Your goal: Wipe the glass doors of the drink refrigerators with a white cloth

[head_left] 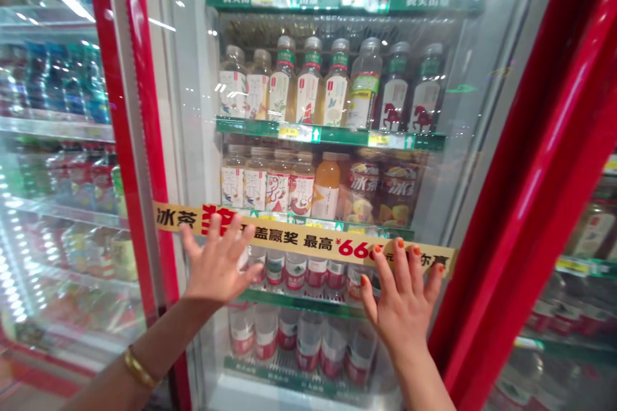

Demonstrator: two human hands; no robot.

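- Both bare hands are up against the glass door (453, 192) of a drinks cooler, at about the height of a yellow promotional strip (299, 237) with red and black Chinese lettering that runs across the door.
- The left hand (216, 263) is spread wide, its fingers fanned and holding nothing. Its fingertips overlap the strip near the left end, and a gold bangle (139, 367) sits on that wrist.
- The right hand (400, 302) is just as wide and empty, with orange-painted fingertips (400, 247) laid over the strip towards its right end. From here, both palms look flat on the door, though I cannot tell how hard they press.
- The work at this moment is contact with the door alone: neither hand grips a handle or a bottle.
- A red door frame (535, 141) stands to the right of the right hand, and another red upright (130, 109) rises to the left of the left hand.
- Behind the glass, bottled teas (308, 90) stand on a green-edged shelf (328, 135). Below them is an orange drink bottle (326, 189), and water bottles with red labels (308, 347) fill the lowest shelf in view.
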